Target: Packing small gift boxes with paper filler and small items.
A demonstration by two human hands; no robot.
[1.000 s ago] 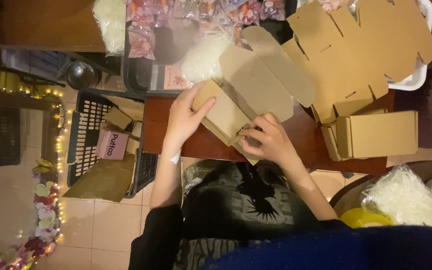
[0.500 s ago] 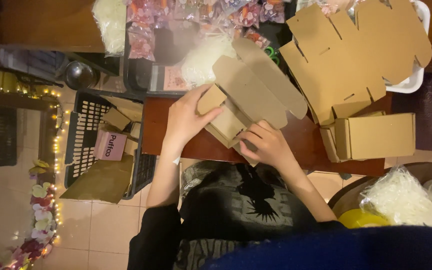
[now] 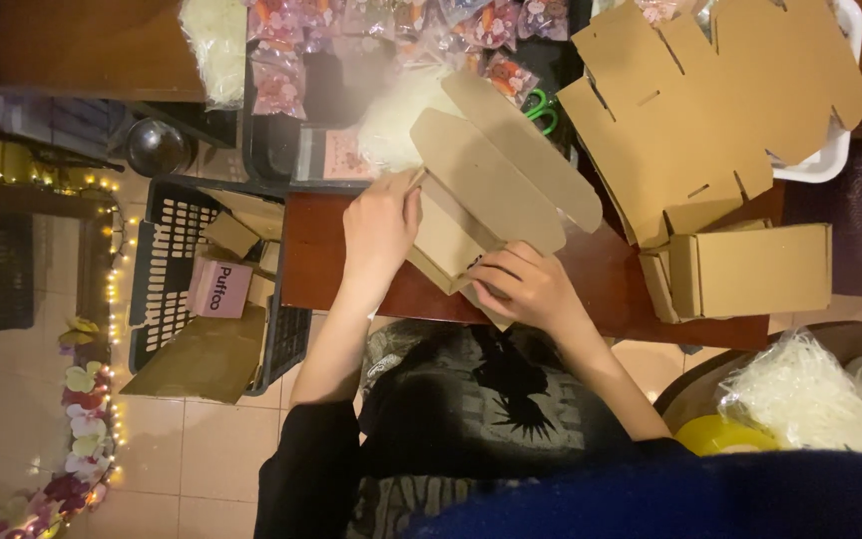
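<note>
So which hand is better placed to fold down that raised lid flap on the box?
Probably the left hand: it grips the cardboard box right beside the raised lid flap. The right hand presses the box's near edge, lower down.

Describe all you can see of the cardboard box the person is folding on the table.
The half-folded box is plain brown corrugated cardboard, unprinted. Two long rounded flaps fan out away from the person, tilted over the dark red table. The left hand presses its left side; the right hand grips its near edge.

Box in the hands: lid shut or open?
Open. The cardboard box has its long lid flaps sticking up and outward, unfolded, while the left hand and right hand grip its sides.
</note>
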